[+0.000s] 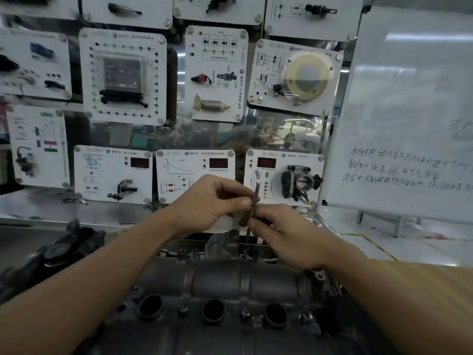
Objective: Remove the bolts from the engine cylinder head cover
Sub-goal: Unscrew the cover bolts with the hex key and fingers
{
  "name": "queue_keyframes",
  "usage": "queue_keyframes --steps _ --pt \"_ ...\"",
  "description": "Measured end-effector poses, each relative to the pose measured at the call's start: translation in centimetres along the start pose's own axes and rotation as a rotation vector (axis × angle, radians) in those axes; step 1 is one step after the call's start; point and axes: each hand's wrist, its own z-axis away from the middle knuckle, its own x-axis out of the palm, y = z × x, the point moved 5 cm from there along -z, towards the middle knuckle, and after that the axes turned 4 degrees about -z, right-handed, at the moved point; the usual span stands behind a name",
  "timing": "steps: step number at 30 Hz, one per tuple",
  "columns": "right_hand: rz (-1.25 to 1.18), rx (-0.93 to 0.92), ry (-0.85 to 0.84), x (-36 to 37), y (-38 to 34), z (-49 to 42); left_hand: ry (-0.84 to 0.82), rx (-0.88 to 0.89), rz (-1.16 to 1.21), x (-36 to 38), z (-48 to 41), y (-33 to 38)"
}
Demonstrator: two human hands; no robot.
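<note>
The grey cylinder head cover (220,280) lies below my arms, with three dark round holes along its near side and small bolts (245,313) between them. A thin metal tool (253,206) stands nearly upright over a bolt (244,254) at the cover's far edge. My left hand (210,201) pinches the tool's upper part between thumb and fingers. My right hand (284,231) grips the tool lower down, just above the far bolt. The tool's tip is blurred where it meets the bolt.
A board of white training panels (194,172) with mounted car parts stands right behind the engine. A whiteboard (409,111) with handwriting stands at the right. A black engine part (58,252) sits at the left of the cover.
</note>
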Motion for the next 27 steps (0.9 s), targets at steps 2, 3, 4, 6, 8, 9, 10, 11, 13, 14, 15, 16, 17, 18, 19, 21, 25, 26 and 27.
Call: queue_keyframes --steps 2,3,4,6,8,9,10,11,13,14,15,16,17,18,19,21,25,26,27 --pt "0.03 0.011 -0.009 -0.8 -0.7 -0.8 0.04 0.027 -0.03 -1.0 0.1 0.9" --pt "0.028 0.002 -0.001 -1.0 -1.2 -1.2 0.049 0.04 -0.033 -1.6 0.2 1.3" --pt "0.021 -0.01 0.004 -0.9 -1.7 -1.6 0.046 0.05 -0.027 -2.2 0.5 1.7" --pt "0.002 -0.022 -0.012 0.1 -2.6 -2.4 0.009 0.064 -0.04 -3.2 1.4 2.1" --pt "-0.009 -0.031 -0.044 1.9 -3.2 -3.1 0.007 0.076 -0.145 -3.9 2.3 1.9" --pt "-0.017 -0.04 -0.061 2.8 -3.4 -3.5 0.027 0.074 -0.178 -4.2 2.7 1.5" --pt "-0.024 -0.047 -0.077 3.7 -3.5 -3.8 0.05 0.059 -0.186 -4.4 3.0 1.0" --pt "-0.021 -0.046 -0.09 4.4 -3.4 -4.1 0.066 0.042 -0.186 -4.7 3.3 0.4" --pt "-0.001 -0.032 -0.095 5.2 -3.0 -4.6 0.069 0.012 -0.2 -5.0 3.6 -0.6" --pt "-0.005 -0.021 -0.09 5.4 -2.7 -4.7 0.072 0.004 -0.207 -5.0 3.7 -0.9" --pt "-0.021 -0.014 -0.085 5.5 -2.5 -4.8 0.084 -0.004 -0.203 -5.0 3.8 -1.3" --pt "-0.035 -0.012 -0.084 5.6 -2.4 -4.8 0.102 -0.013 -0.183 -4.9 3.9 -1.8" --pt "-0.032 -0.012 -0.089 5.8 -2.3 -4.7 0.12 -0.022 -0.15 -4.8 4.0 -2.2" --pt "-0.01 -0.015 -0.095 6.1 -2.2 -4.7 0.135 -0.029 -0.114 -4.6 4.3 -2.6" --pt "0.018 -0.02 -0.1 6.3 -2.2 -4.7 0.149 -0.032 -0.089 -4.5 4.5 -2.9" --pt "0.027 -0.032 -0.089 6.6 -2.2 -4.8 0.184 -0.025 -0.071 -4.6 4.8 -3.2" --pt "-0.021 -0.039 -0.073 6.4 -2.5 -4.9 0.192 -0.019 -0.069 -4.6 5.0 -3.0" --pt "-0.02 -0.039 -0.075 6.4 -2.5 -4.9 0.18 -0.018 -0.072 -4.6 5.1 -3.0" --pt "-0.017 -0.038 -0.074 6.4 -2.5 -4.9 0.169 -0.018 -0.07 -4.5 5.2 -3.0"
